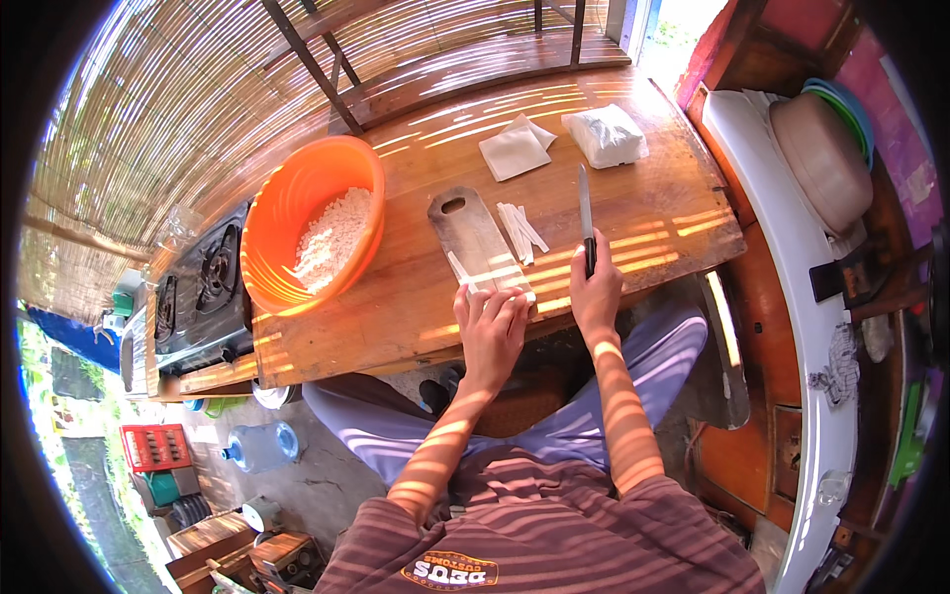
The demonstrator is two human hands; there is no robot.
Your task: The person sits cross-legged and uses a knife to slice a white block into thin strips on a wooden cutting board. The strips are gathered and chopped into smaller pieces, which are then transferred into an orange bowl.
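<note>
My right hand [597, 297] grips a kitchen knife [586, 215] by its black handle, blade pointing up and away from me, to the right of the cutting board. A worn wooden cutting board [475, 230] with a handle slot lies at the table's front edge. Over its near end, my left hand [493, 327] has curled fingers on a pale flat strip [459, 267]; the fingers partly hide it. Several more pale strips [522, 232] lie loosely piled just right of the board. Behind them are pale square sheets [514, 152], overlapping, and a white plastic-wrapped packet [605, 136].
A large orange basin [315, 223] holding small pale pieces stands left of the board on the wooden table [404, 297]. Beyond it is a black gas stove [208, 282]. A white counter [798, 297] with stacked basins runs along the right. A water bottle [263, 446] lies on the floor.
</note>
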